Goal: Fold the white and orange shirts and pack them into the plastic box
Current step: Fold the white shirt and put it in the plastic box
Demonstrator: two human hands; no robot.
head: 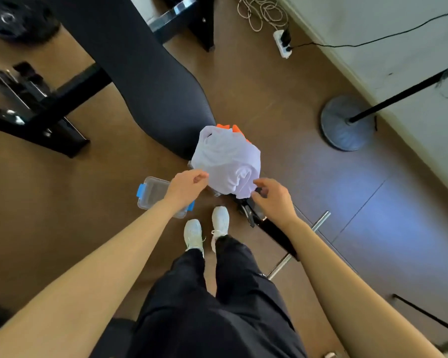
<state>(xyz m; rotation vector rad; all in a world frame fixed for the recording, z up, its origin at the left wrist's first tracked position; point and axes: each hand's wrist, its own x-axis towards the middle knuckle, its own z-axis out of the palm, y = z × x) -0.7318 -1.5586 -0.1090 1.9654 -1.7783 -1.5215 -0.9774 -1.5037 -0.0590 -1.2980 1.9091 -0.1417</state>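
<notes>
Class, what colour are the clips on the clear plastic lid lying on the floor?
Blue clips on the clear plastic lid, head view.

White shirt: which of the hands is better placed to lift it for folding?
Probably left. The left hand already touches the white shirt at its edge; the right hand hovers at its lower corner, grip unclear.

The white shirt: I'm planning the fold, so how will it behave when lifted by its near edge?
The white shirt is bunched in soft creases, so it will probably hang limp and unfurl. It looks thin and light. The orange shirt peeking from beneath may drag along. Both hands are at its edge.
</notes>
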